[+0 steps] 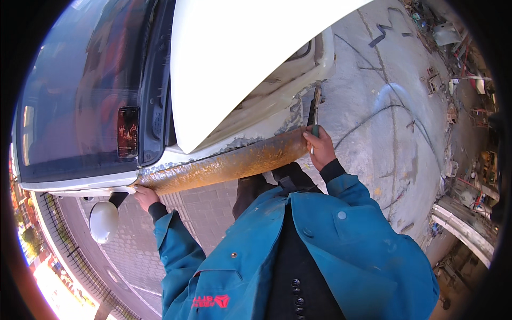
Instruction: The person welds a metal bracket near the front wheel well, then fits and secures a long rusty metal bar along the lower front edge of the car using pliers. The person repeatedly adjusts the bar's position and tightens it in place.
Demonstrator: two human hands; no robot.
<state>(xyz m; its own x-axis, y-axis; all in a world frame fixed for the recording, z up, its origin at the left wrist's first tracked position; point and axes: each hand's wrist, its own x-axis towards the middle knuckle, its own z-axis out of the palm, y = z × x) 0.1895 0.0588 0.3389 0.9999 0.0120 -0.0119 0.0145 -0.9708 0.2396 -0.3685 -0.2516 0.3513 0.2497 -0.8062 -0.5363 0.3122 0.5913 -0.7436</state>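
Note:
A curved, rusty brown fender (pixel 229 165) runs along the side of a white car, below the edge of its raised white hood (pixel 240 58). My left hand (pixel 146 198) is closed on the fender's left end, near the windscreen's base, with the fingers partly hidden. At the opposite end, my right hand (pixel 320 146) is closed round a slim tool with a green handle (pixel 315 130). Its fingertips are close against the fender's end. The tool's kind is hard to make out. Chipped paint and bare metal show along the car's body edge (pixel 242 143) above the fender.
A white side mirror (pixel 104 221) juts out by my left hand. The dark windscreen (pixel 80 101) lies to the left. Cables (pixel 397 105) trail over the concrete floor on the right, and scrap parts (pixel 469 176) pile up along the far right. Paving (pixel 200 200) lies underfoot.

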